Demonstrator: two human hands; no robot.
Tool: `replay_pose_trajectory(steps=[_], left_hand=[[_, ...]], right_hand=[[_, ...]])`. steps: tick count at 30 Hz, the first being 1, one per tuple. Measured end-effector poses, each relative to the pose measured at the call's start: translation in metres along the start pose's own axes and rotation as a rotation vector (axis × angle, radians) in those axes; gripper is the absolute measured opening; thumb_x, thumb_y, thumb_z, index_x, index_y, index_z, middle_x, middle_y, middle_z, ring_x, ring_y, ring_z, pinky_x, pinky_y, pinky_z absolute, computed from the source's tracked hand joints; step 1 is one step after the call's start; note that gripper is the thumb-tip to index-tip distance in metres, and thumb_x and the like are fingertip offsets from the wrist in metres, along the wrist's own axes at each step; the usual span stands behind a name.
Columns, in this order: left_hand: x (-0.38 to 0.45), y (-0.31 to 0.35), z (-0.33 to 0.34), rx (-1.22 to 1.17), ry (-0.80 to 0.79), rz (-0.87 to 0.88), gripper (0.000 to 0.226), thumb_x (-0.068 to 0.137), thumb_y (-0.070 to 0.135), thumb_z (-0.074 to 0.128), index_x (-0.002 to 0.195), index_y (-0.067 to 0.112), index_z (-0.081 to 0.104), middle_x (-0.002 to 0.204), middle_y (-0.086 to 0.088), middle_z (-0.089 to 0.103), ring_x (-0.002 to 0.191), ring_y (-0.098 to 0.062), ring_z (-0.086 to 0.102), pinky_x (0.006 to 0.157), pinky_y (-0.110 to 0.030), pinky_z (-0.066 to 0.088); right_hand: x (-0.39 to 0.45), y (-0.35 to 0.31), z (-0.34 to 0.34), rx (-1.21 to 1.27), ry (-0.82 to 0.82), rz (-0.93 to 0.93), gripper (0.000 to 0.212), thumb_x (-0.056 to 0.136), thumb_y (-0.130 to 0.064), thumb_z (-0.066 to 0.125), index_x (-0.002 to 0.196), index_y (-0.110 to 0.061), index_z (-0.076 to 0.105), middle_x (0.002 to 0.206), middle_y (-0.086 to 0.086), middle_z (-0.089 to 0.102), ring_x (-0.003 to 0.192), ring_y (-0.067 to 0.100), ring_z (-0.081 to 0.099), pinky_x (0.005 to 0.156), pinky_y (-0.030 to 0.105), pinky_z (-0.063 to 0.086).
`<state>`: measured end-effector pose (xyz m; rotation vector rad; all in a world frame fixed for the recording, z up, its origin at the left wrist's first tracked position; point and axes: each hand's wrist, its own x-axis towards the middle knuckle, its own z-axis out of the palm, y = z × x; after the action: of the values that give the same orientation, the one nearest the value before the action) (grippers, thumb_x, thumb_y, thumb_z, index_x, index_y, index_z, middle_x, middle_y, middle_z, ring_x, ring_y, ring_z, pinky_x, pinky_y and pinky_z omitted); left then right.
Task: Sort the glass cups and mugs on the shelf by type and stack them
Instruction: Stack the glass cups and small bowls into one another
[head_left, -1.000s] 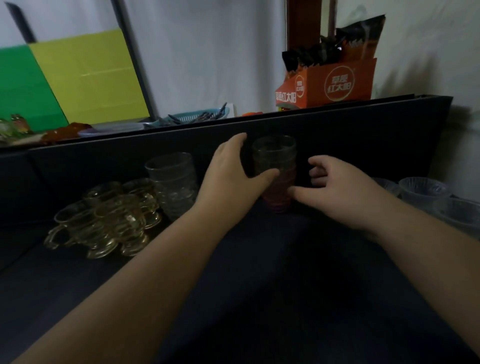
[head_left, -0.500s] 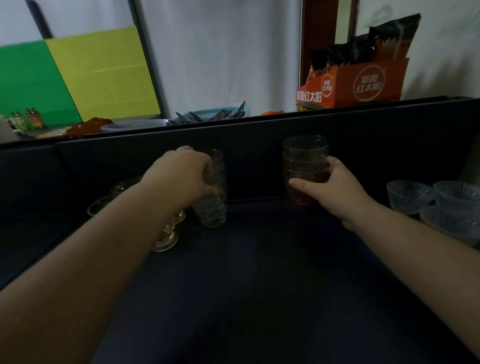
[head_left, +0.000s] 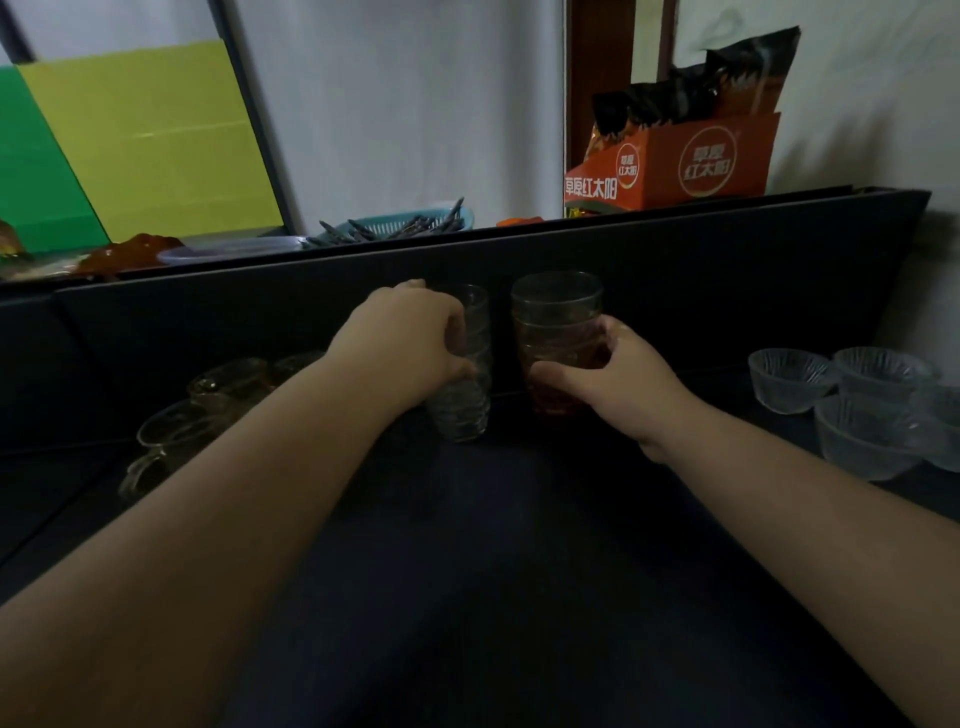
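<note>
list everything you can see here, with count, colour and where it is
clear cup stack: one stack, clear glass, shelf centre, in the left hand
amber cup stack: one stack, amber-tinted, just right of the clear stack, in the right hand
mugs: several, exact count unclear, yellowish glass with handles, shelf left
glass bowls: at least four, clear, shelf right
shelf: one, dark surface with a dark back panel
orange box: one, holding dark packets, upper ledge right
blue basket: one, with dark utensils, upper ledge centre
board: one, green and yellow, upper left
left hand: wrapped round the clear stack
right hand: gripping the amber stack
</note>
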<state>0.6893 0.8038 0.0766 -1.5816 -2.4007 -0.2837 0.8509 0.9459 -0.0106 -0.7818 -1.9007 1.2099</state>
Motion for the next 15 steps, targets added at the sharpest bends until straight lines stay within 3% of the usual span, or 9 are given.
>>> replay_pose_trajectory(steps=[4, 8, 15], left_hand=[[0.006, 0.006, 0.008, -0.020, 0.023, 0.044, 0.029, 0.071, 0.055, 0.074, 0.088, 0.036, 0.059, 0.138, -0.007, 0.050, 0.135, -0.028, 0.036, 0.102, -0.045, 0.040], [0.006, 0.004, 0.012, -0.028, 0.045, 0.051, 0.040, 0.071, 0.055, 0.073, 0.104, 0.035, 0.061, 0.141, -0.008, 0.048, 0.137, -0.027, 0.034, 0.105, -0.045, 0.037], [0.005, 0.005, 0.012, -0.011, 0.034, 0.013, 0.045, 0.074, 0.051, 0.073, 0.113, 0.033, 0.059, 0.148, -0.009, 0.040, 0.139, -0.027, 0.030, 0.106, -0.045, 0.034]], right_hand=[[-0.001, 0.000, 0.004, 0.036, -0.004, 0.003, 0.075, 0.055, -0.051, 0.088, 0.122, -0.035, 0.060, 0.114, -0.011, 0.070, 0.108, 0.009, 0.064, 0.097, 0.042, 0.052], [-0.001, -0.002, 0.003, 0.043, -0.008, 0.020, 0.069, 0.060, -0.045, 0.090, 0.121, -0.034, 0.060, 0.114, -0.010, 0.070, 0.107, 0.009, 0.065, 0.097, 0.042, 0.052], [-0.004, -0.008, 0.007, 0.057, -0.009, 0.059, 0.069, 0.065, -0.039, 0.089, 0.125, -0.033, 0.057, 0.117, -0.010, 0.068, 0.109, 0.010, 0.063, 0.097, 0.042, 0.051]])
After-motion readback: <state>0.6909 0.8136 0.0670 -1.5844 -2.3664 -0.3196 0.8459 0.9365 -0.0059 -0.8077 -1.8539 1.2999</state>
